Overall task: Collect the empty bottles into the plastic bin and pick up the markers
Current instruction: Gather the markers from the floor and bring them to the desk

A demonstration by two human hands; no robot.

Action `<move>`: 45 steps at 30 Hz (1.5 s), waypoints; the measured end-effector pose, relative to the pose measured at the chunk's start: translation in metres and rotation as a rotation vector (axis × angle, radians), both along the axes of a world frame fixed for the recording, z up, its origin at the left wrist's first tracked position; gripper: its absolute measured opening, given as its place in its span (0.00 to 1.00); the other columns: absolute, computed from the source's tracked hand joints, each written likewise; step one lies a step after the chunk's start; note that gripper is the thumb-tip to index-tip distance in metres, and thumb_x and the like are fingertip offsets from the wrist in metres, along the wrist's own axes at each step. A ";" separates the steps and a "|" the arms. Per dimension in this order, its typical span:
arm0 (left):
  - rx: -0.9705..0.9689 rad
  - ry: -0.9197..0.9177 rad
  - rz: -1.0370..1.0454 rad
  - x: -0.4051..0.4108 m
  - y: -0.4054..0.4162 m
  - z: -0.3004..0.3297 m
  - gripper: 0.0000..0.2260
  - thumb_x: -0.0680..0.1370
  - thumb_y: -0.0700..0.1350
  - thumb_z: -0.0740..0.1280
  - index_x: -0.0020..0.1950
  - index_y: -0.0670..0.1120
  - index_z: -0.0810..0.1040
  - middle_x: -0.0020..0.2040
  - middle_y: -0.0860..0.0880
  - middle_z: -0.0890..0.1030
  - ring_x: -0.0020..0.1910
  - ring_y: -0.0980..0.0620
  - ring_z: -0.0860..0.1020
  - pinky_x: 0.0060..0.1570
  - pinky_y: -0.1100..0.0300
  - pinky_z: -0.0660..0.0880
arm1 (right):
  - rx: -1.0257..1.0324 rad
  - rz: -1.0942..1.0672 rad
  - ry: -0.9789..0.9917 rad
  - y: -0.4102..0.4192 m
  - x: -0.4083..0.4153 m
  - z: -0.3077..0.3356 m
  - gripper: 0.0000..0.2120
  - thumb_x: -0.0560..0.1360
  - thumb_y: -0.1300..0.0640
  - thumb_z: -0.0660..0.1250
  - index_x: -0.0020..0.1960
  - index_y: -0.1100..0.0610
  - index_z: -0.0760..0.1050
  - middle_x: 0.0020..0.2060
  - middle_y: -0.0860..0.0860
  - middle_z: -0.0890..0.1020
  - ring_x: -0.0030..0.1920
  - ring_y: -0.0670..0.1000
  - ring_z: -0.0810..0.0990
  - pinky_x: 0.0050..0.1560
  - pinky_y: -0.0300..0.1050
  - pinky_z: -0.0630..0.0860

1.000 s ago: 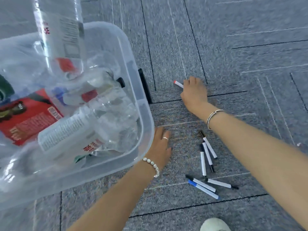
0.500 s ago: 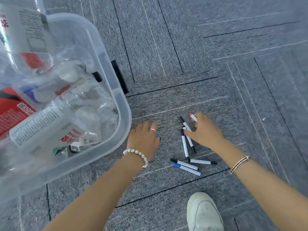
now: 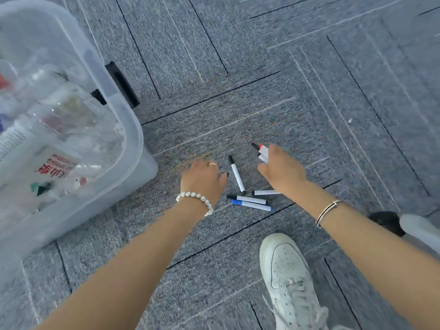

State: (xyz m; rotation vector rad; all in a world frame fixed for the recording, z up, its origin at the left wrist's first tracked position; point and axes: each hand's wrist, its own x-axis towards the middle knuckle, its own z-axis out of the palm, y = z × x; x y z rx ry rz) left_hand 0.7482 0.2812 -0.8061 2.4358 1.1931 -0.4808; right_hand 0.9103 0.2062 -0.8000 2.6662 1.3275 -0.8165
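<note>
Clear plastic bin of empty clear bottles at left; hands over loose markers on grey carpet.
The bottles overlap too much to count. The left hand rests palm-down, fingers curled on nothing. Four white-barrelled markers lie between the hands, one blue-capped. The right hand has its fingers closed around two held markers.
</note>
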 end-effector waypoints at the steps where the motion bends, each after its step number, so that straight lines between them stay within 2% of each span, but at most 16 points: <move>1: -0.022 0.009 0.006 0.005 -0.002 -0.001 0.20 0.79 0.58 0.54 0.61 0.45 0.73 0.55 0.45 0.77 0.53 0.47 0.76 0.54 0.52 0.76 | 0.025 -0.025 -0.003 -0.010 0.004 0.004 0.14 0.77 0.55 0.57 0.58 0.63 0.63 0.41 0.55 0.72 0.32 0.54 0.69 0.30 0.44 0.63; 3: -0.070 0.011 0.034 0.016 -0.003 -0.003 0.22 0.78 0.61 0.54 0.59 0.45 0.73 0.49 0.46 0.78 0.47 0.46 0.77 0.48 0.52 0.78 | 0.042 -0.054 -0.018 -0.035 0.012 0.010 0.14 0.78 0.56 0.57 0.60 0.63 0.62 0.36 0.54 0.71 0.31 0.55 0.69 0.27 0.45 0.60; 5: -0.097 0.013 0.071 0.027 -0.003 -0.006 0.23 0.77 0.63 0.55 0.58 0.45 0.72 0.48 0.45 0.79 0.45 0.46 0.77 0.43 0.52 0.77 | 0.053 -0.082 -0.039 -0.057 0.022 0.012 0.15 0.78 0.56 0.57 0.61 0.63 0.61 0.33 0.52 0.69 0.33 0.56 0.69 0.29 0.46 0.61; 7: -0.074 0.027 0.058 0.036 -0.007 -0.010 0.24 0.78 0.61 0.57 0.62 0.43 0.69 0.54 0.43 0.78 0.51 0.43 0.77 0.48 0.49 0.77 | 0.062 -0.116 -0.049 -0.075 0.030 0.014 0.16 0.78 0.57 0.57 0.62 0.63 0.61 0.35 0.55 0.73 0.34 0.57 0.70 0.31 0.47 0.63; 10: -0.065 -0.006 0.021 0.046 -0.019 -0.015 0.21 0.79 0.51 0.58 0.67 0.40 0.65 0.62 0.42 0.73 0.60 0.42 0.73 0.56 0.49 0.74 | 0.039 -0.121 -0.038 -0.095 0.036 0.017 0.16 0.78 0.57 0.58 0.62 0.63 0.61 0.45 0.62 0.78 0.37 0.60 0.72 0.34 0.49 0.66; 13: -0.081 -0.024 -0.015 0.055 -0.028 -0.013 0.16 0.80 0.45 0.56 0.67 0.39 0.65 0.61 0.41 0.73 0.58 0.43 0.74 0.56 0.51 0.74 | 0.003 -0.117 -0.043 -0.105 0.035 0.016 0.16 0.78 0.55 0.60 0.61 0.62 0.62 0.45 0.61 0.79 0.36 0.60 0.73 0.34 0.48 0.65; 18: -0.124 -0.120 -0.202 0.063 -0.038 -0.011 0.14 0.82 0.44 0.51 0.65 0.41 0.64 0.56 0.41 0.74 0.51 0.47 0.73 0.55 0.55 0.75 | 0.023 -0.104 -0.016 -0.106 0.034 0.011 0.14 0.77 0.55 0.60 0.59 0.61 0.63 0.40 0.59 0.78 0.33 0.57 0.70 0.32 0.46 0.64; 20: -0.142 -0.100 -0.334 0.062 -0.043 -0.016 0.19 0.81 0.51 0.53 0.67 0.42 0.63 0.59 0.43 0.74 0.56 0.47 0.73 0.61 0.53 0.72 | 0.035 -0.101 -0.002 -0.105 0.034 0.010 0.13 0.77 0.55 0.60 0.58 0.60 0.63 0.35 0.55 0.75 0.32 0.56 0.71 0.28 0.45 0.62; 23: -0.152 0.052 -0.528 0.059 -0.045 -0.021 0.39 0.72 0.68 0.58 0.74 0.44 0.54 0.68 0.44 0.69 0.67 0.44 0.68 0.69 0.48 0.63 | 0.063 -0.083 0.010 -0.105 0.034 0.008 0.12 0.77 0.55 0.61 0.57 0.59 0.64 0.29 0.48 0.68 0.29 0.55 0.71 0.24 0.43 0.60; 25: -0.152 0.124 -0.639 0.057 -0.040 -0.021 0.46 0.68 0.70 0.63 0.76 0.45 0.49 0.72 0.44 0.63 0.71 0.44 0.63 0.72 0.47 0.57 | 0.071 -0.078 0.020 -0.106 0.035 0.006 0.12 0.77 0.55 0.61 0.57 0.59 0.64 0.29 0.47 0.67 0.28 0.53 0.70 0.23 0.42 0.60; 28: -0.090 0.115 -0.725 0.055 -0.035 -0.023 0.43 0.71 0.63 0.66 0.75 0.45 0.47 0.72 0.44 0.63 0.70 0.44 0.63 0.71 0.49 0.59 | 0.069 -0.089 0.023 -0.107 0.037 0.004 0.12 0.77 0.54 0.61 0.56 0.59 0.64 0.29 0.48 0.68 0.26 0.51 0.69 0.23 0.42 0.62; 32: 0.036 0.051 -0.796 0.050 -0.038 -0.028 0.28 0.77 0.57 0.59 0.72 0.45 0.56 0.66 0.45 0.68 0.64 0.46 0.68 0.65 0.52 0.67 | 0.052 -0.101 0.031 -0.106 0.038 0.001 0.11 0.77 0.54 0.61 0.56 0.58 0.64 0.29 0.48 0.69 0.25 0.48 0.68 0.23 0.42 0.61; 35: 0.005 0.017 -0.711 0.052 -0.046 -0.028 0.19 0.80 0.51 0.56 0.68 0.45 0.62 0.61 0.47 0.71 0.58 0.49 0.71 0.55 0.57 0.72 | 0.054 -0.105 0.044 -0.104 0.035 0.000 0.12 0.77 0.54 0.61 0.56 0.59 0.65 0.30 0.48 0.70 0.25 0.49 0.69 0.23 0.41 0.62; 40: -0.112 0.052 -0.476 0.064 -0.056 -0.022 0.18 0.79 0.52 0.59 0.65 0.44 0.67 0.52 0.47 0.74 0.50 0.49 0.75 0.45 0.60 0.75 | 0.098 -0.104 0.083 -0.093 0.031 0.003 0.10 0.76 0.55 0.63 0.54 0.57 0.66 0.29 0.46 0.67 0.25 0.46 0.66 0.24 0.40 0.59; 43: -0.195 -0.019 -0.232 0.063 -0.045 -0.008 0.12 0.79 0.55 0.57 0.53 0.47 0.70 0.38 0.51 0.73 0.34 0.53 0.74 0.36 0.62 0.76 | 0.169 -0.137 0.185 -0.078 0.030 0.009 0.06 0.76 0.57 0.62 0.50 0.55 0.65 0.28 0.48 0.67 0.25 0.48 0.64 0.24 0.40 0.59; 45: -0.289 -0.159 0.020 0.064 -0.039 0.016 0.11 0.80 0.54 0.56 0.45 0.48 0.69 0.33 0.52 0.71 0.29 0.54 0.71 0.33 0.62 0.76 | 0.222 -0.162 0.241 -0.065 0.030 0.027 0.06 0.76 0.58 0.62 0.51 0.57 0.68 0.29 0.49 0.69 0.26 0.50 0.65 0.25 0.42 0.61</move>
